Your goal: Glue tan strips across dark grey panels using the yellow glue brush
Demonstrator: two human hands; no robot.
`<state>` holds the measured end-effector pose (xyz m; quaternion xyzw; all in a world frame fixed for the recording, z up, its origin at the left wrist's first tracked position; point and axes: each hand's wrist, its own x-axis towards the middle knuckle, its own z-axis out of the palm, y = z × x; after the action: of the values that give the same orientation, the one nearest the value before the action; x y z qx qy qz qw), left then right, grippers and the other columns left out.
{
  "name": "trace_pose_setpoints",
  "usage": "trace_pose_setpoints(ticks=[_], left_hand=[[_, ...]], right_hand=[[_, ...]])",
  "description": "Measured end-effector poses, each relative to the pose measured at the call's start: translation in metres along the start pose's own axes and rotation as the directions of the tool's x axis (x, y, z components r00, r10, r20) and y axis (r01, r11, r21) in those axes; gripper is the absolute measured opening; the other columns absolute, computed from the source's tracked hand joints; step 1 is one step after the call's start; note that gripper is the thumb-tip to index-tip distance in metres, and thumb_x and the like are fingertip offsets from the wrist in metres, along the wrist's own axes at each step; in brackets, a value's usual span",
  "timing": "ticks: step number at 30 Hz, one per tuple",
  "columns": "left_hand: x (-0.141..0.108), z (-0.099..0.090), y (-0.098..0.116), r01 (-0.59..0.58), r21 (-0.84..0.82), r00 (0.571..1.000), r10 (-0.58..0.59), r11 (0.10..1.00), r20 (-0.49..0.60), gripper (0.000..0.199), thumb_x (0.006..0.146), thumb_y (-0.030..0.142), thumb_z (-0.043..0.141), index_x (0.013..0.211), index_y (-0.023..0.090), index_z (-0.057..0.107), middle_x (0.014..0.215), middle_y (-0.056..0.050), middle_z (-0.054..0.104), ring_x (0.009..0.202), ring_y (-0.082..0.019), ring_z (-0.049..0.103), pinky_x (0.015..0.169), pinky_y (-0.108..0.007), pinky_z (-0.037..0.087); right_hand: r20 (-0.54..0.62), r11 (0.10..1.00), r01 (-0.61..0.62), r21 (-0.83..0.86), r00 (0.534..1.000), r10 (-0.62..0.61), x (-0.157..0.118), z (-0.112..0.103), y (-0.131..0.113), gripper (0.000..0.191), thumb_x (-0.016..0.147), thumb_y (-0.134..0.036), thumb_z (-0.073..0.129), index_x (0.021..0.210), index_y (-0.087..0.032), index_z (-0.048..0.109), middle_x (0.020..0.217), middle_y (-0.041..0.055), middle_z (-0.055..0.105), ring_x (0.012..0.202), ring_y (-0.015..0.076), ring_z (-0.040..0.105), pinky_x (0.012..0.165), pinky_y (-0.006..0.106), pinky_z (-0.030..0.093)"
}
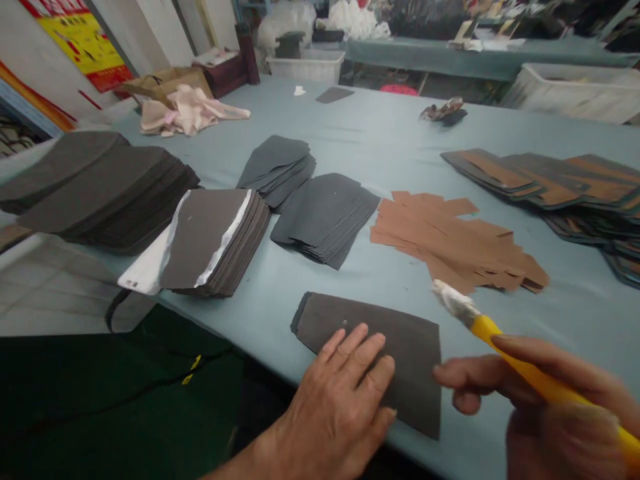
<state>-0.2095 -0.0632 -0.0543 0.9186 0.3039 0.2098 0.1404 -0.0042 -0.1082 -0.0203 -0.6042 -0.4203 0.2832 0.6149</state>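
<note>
My left hand (345, 393) lies flat, fingers stretched out, on a dark grey cut panel (415, 340) near the table's front edge. A darker edge shows along the panel's left end. In my right hand (560, 400) is a yellow-handled brush (487, 328), its tip coated in something white and pointing up and left. The right thumb and fingers wrap its handle, to the right of the panel. Beyond the panel sits a stack of grey panels (205, 233), its top piece edged with white strips along two sides. Two fanned piles of dark pieces (320, 213) lie beside it.
Brown strips (445, 233) lie heaped right of centre. Stacked dark panels with brown patches (565, 177) stand at the right. Large dark panels (110, 187) are piled at the left edge. Pink cloth (185, 113) and a white bin (575, 90) are farther back.
</note>
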Motion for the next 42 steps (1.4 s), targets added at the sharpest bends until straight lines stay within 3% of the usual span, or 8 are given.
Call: trace_pose_setpoints(ticks=[2,4,6,12,19,28,36,42], left_hand=[[-0.006,0.006,0.001,-0.009,-0.023,0.999,0.008,1.0,-0.049,0.037,0.107,0.032,0.051,0.135,0.012,0.064,0.146,-0.014,0.067,0.148,-0.028,0.054,0.121,-0.047,0.049],[-0.01,0.012,0.001,-0.011,-0.037,0.995,0.008,0.999,-0.096,0.035,0.106,0.029,0.051,0.133,0.012,0.065,0.142,-0.013,0.07,0.145,-0.028,0.057,0.12,-0.046,0.05],[-0.011,0.018,0.003,-0.01,-0.052,0.991,0.003,0.999,-0.136,0.036,0.105,0.031,0.053,0.133,0.011,0.065,0.142,-0.012,0.071,0.144,-0.028,0.057,0.121,-0.045,0.049],[-0.008,0.03,0.008,0.068,-0.024,0.982,-0.071,0.997,-0.173,0.043,0.103,0.041,0.058,0.135,0.013,0.065,0.143,-0.01,0.071,0.138,-0.025,0.062,0.127,-0.042,0.041],[-0.014,0.033,0.003,0.135,0.004,0.976,-0.133,0.991,-0.17,0.048,0.103,0.046,0.058,0.139,0.015,0.064,0.149,-0.009,0.067,0.142,-0.028,0.058,0.129,-0.043,0.034],[-0.011,0.035,0.005,0.154,0.008,0.971,-0.15,0.988,-0.184,0.047,0.105,0.044,0.054,0.14,0.014,0.063,0.148,-0.008,0.068,0.142,-0.026,0.059,0.126,-0.042,0.036],[-0.01,0.035,0.004,0.162,0.009,0.969,-0.158,0.987,-0.191,0.04,0.103,0.045,0.058,0.13,0.017,0.069,0.145,-0.006,0.07,0.143,-0.025,0.057,0.127,-0.04,0.033],[-0.01,0.037,0.004,0.171,0.006,0.963,-0.166,0.985,-0.211,0.038,0.103,0.044,0.057,0.127,0.018,0.071,0.143,-0.005,0.071,0.143,-0.024,0.057,0.127,-0.038,0.035]], right_hand=[[-0.059,0.997,-0.05,0.056,0.997,0.053,0.006,0.014,-0.005,0.04,0.098,-0.065,0.06,0.11,-0.03,0.073,0.056,0.0011,0.063,0.044,0.0193,0.054,0.043,0.031,0.041],[0.08,0.992,-0.088,0.09,0.994,0.081,0.011,0.024,-0.007,0.039,0.1,-0.063,0.059,0.107,-0.029,0.075,0.051,-0.0013,0.059,0.04,0.0156,0.05,0.039,0.026,0.037],[0.171,0.987,-0.14,0.083,0.977,0.124,0.015,0.029,-0.005,0.039,0.099,-0.064,0.06,0.102,-0.029,0.077,0.051,-0.0008,0.06,0.041,0.0156,0.052,0.04,0.026,0.041],[0.207,0.963,-0.268,0.015,0.943,0.259,0.019,0.051,0.005,0.044,0.098,-0.066,0.059,0.085,-0.028,0.078,0.052,0.0021,0.058,0.046,0.0193,0.057,0.042,0.032,0.048],[0.022,0.957,-0.279,0.077,0.96,0.278,0.018,0.084,0.01,0.036,0.089,-0.054,0.077,0.078,-0.021,0.071,0.053,-0.0048,0.052,0.045,0.0091,0.047,0.042,0.02,0.038],[0.06,0.964,-0.265,0.006,0.963,0.264,0.023,0.085,0.01,0.033,0.092,-0.052,0.074,0.079,-0.021,0.07,0.052,-0.0052,0.051,0.044,0.0098,0.048,0.044,0.021,0.042],[-0.008,0.973,-0.229,-0.002,0.973,0.229,0.039,0.082,0.012,0.031,0.089,-0.05,0.076,0.078,-0.022,0.068,0.054,-0.005,0.053,0.043,0.0095,0.048,0.042,0.022,0.037],[-0.074,0.95,-0.304,0.073,0.948,0.309,0.042,0.083,0.015,0.035,0.081,-0.053,0.081,0.078,-0.022,0.065,0.052,-0.0069,0.051,0.042,0.0084,0.046,0.044,0.022,0.035]])
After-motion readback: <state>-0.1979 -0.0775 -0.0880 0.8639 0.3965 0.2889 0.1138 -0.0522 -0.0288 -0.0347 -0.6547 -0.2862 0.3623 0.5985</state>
